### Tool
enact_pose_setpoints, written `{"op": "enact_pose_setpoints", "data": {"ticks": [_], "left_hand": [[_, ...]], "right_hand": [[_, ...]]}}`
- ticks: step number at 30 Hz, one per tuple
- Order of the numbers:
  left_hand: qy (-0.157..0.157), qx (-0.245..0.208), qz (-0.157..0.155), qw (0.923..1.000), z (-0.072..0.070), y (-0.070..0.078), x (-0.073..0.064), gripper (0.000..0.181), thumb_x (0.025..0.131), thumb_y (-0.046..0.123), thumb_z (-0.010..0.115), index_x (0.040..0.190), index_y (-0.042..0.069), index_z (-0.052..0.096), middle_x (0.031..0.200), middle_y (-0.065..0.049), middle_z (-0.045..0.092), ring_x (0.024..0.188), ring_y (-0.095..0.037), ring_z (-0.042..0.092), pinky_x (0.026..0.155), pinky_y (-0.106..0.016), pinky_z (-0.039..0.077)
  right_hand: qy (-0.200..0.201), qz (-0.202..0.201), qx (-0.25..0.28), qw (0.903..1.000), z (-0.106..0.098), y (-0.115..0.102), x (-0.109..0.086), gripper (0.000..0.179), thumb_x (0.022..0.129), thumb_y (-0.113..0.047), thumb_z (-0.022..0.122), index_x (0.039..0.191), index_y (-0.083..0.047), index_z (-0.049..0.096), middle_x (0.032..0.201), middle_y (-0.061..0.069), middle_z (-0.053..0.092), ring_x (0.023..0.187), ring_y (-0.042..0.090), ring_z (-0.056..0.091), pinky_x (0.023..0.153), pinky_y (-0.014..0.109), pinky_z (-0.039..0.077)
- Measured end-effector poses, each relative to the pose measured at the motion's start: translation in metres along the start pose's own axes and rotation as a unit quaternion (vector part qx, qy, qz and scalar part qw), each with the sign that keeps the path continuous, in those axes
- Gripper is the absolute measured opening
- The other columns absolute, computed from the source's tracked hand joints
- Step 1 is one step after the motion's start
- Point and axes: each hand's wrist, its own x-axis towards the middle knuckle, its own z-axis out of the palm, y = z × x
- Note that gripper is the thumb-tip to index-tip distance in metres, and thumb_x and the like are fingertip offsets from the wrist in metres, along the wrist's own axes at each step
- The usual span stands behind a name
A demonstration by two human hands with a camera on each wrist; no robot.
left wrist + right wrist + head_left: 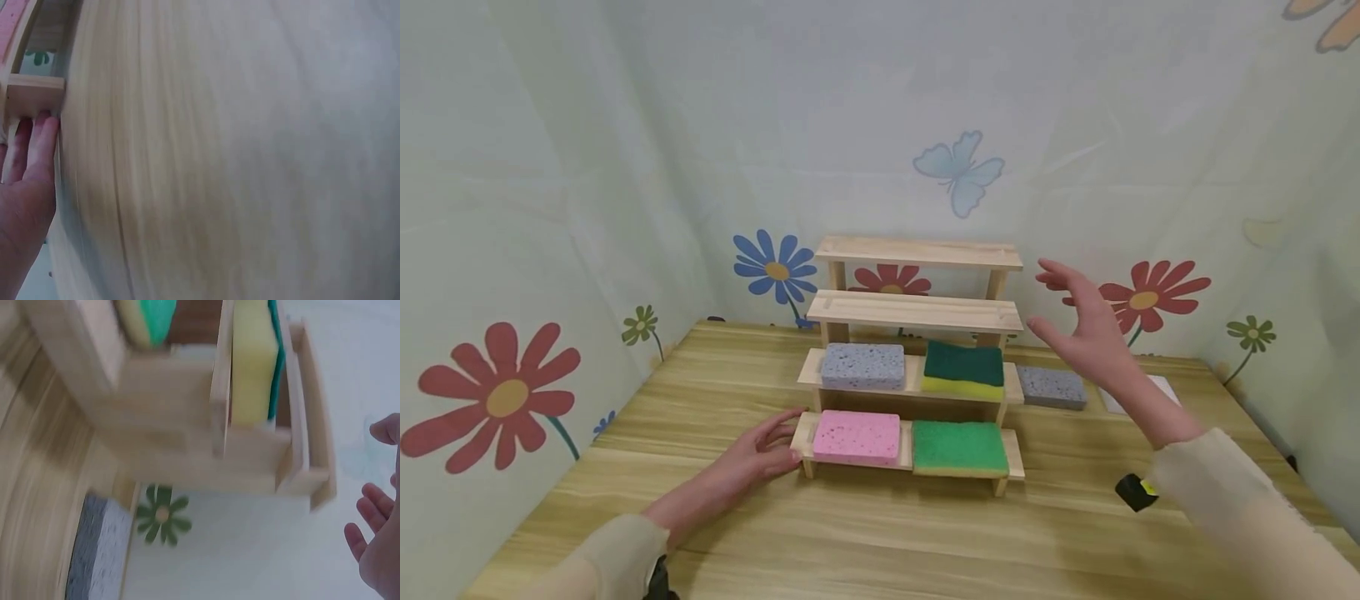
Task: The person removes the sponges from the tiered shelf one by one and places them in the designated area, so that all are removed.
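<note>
A stepped wooden rack (pixel 917 310) has four shelves. My left hand (pixel 767 446) rests against the left end of its lowest shelf, fingertips on the wooden support (pixel 35 97) in the left wrist view. On that shelf lie a pink sponge (pixel 857 437) and a green-topped sponge (pixel 960 448). One shelf up are a speckled blue-grey sponge (pixel 862 367) and a yellow sponge with a dark green scouring layer (pixel 962 369). My right hand (pixel 1093 337) is raised in the air right of the upper shelves, fingers spread from the thumb and holding nothing.
A grey speckled sponge (pixel 1051 388) lies on the table (pixel 715 375) right of the rack, with a white flat piece (pixel 1150 394) beside it. A small black item with a yellow mark (pixel 1136 492) shows beside the right sleeve. A flower-printed cloth (pixel 880 108) hangs behind.
</note>
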Motion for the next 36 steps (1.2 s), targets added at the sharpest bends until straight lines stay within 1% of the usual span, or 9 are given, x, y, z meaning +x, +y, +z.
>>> {"op": "enact_pose_setpoints", "data": {"ticks": [4, 9, 13, 20, 24, 26, 31, 33, 36], "left_hand": [[-0.011, 0.018, -0.002, 0.9998, -0.003, 0.001, 0.002, 0.078, 0.094, 0.019, 0.067, 0.157, 0.019, 0.022, 0.155, -0.022, 0.036, 0.135, -0.027, 0.049, 0.107, -0.033, 0.052], [-0.029, 0.066, 0.0, 0.9974, -0.012, 0.002, 0.008, 0.074, 0.093, 0.022, 0.068, 0.154, 0.024, 0.027, 0.153, -0.021, 0.042, 0.129, -0.025, 0.055, 0.102, -0.031, 0.054], [-0.057, 0.067, 0.003, 0.9961, -0.02, 0.002, 0.015, 0.076, 0.092, 0.02, 0.07, 0.154, 0.018, 0.025, 0.152, -0.028, 0.039, 0.126, -0.025, 0.058, 0.099, -0.033, 0.056], [-0.088, 0.081, 0.007, 0.9928, -0.028, 0.0, 0.02, 0.083, 0.091, 0.02, 0.071, 0.156, 0.011, 0.02, 0.153, -0.031, 0.035, 0.131, -0.033, 0.054, 0.1, -0.031, 0.055], [-0.083, 0.09, 0.017, 0.9923, -0.028, 0.001, 0.021, 0.081, 0.092, 0.021, 0.07, 0.157, 0.014, 0.022, 0.155, -0.029, 0.034, 0.135, -0.034, 0.05, 0.102, -0.03, 0.053], [-0.07, 0.098, 0.015, 0.9926, -0.028, 0.001, 0.021, 0.078, 0.092, 0.022, 0.071, 0.155, 0.018, 0.026, 0.155, -0.024, 0.038, 0.135, -0.031, 0.049, 0.102, -0.027, 0.051], [-0.047, 0.094, 0.005, 0.9945, -0.027, 0.0, 0.018, 0.071, 0.092, 0.022, 0.07, 0.152, 0.025, 0.033, 0.154, -0.016, 0.043, 0.138, -0.03, 0.047, 0.102, -0.029, 0.049], [-0.047, 0.092, 0.006, 0.9946, -0.027, -0.001, 0.016, 0.069, 0.093, 0.023, 0.069, 0.152, 0.027, 0.033, 0.155, -0.016, 0.042, 0.141, -0.033, 0.044, 0.103, -0.032, 0.05], [-0.046, 0.094, 0.011, 0.9945, -0.026, -0.001, 0.015, 0.068, 0.094, 0.023, 0.067, 0.153, 0.029, 0.034, 0.155, -0.015, 0.042, 0.142, -0.035, 0.041, 0.103, -0.032, 0.05]], "right_hand": [[0.001, -0.012, 0.008, 0.9999, 0.014, -0.018, 0.003, 0.073, 0.087, -0.008, 0.073, 0.151, -0.017, 0.039, 0.139, 0.015, 0.055, 0.126, 0.031, 0.049, 0.095, 0.046, 0.046], [-0.017, -0.028, 0.031, 0.999, 0.031, -0.041, 0.004, 0.069, 0.087, -0.011, 0.074, 0.148, -0.012, 0.042, 0.136, 0.014, 0.055, 0.123, 0.03, 0.051, 0.091, 0.042, 0.048], [-0.063, -0.036, 0.034, 0.9968, 0.046, -0.059, 0.005, 0.064, 0.089, -0.017, 0.073, 0.146, -0.012, 0.045, 0.137, 0.013, 0.056, 0.121, 0.029, 0.052, 0.089, 0.044, 0.051], [-0.148, -0.011, 0.036, 0.9882, 0.075, -0.077, 0.007, 0.062, 0.09, -0.027, 0.073, 0.145, -0.015, 0.047, 0.144, 0.007, 0.052, 0.122, 0.028, 0.051, 0.098, 0.049, 0.052], [-0.171, -0.005, 0.035, 0.9846, 0.088, -0.085, 0.011, 0.061, 0.088, -0.031, 0.074, 0.143, -0.016, 0.051, 0.143, 0.006, 0.053, 0.123, 0.027, 0.053, 0.104, 0.05, 0.05], [-0.177, -0.005, 0.027, 0.9837, 0.094, -0.087, 0.013, 0.06, 0.088, -0.034, 0.074, 0.141, -0.016, 0.052, 0.142, 0.006, 0.054, 0.12, 0.025, 0.054, 0.104, 0.049, 0.049], [-0.181, 0.004, 0.014, 0.9834, 0.105, -0.09, 0.016, 0.057, 0.088, -0.037, 0.074, 0.138, -0.016, 0.057, 0.134, 0.004, 0.061, 0.102, 0.028, 0.052, 0.084, 0.041, 0.048], [-0.185, 0.011, 0.013, 0.9826, 0.109, -0.09, 0.016, 0.056, 0.088, -0.037, 0.074, 0.137, -0.016, 0.058, 0.133, 0.006, 0.061, 0.105, 0.028, 0.052, 0.084, 0.041, 0.05], [-0.191, 0.013, 0.006, 0.9815, 0.114, -0.088, 0.015, 0.058, 0.086, -0.039, 0.075, 0.137, -0.015, 0.058, 0.136, 0.008, 0.06, 0.114, 0.028, 0.052, 0.09, 0.043, 0.053]]}}
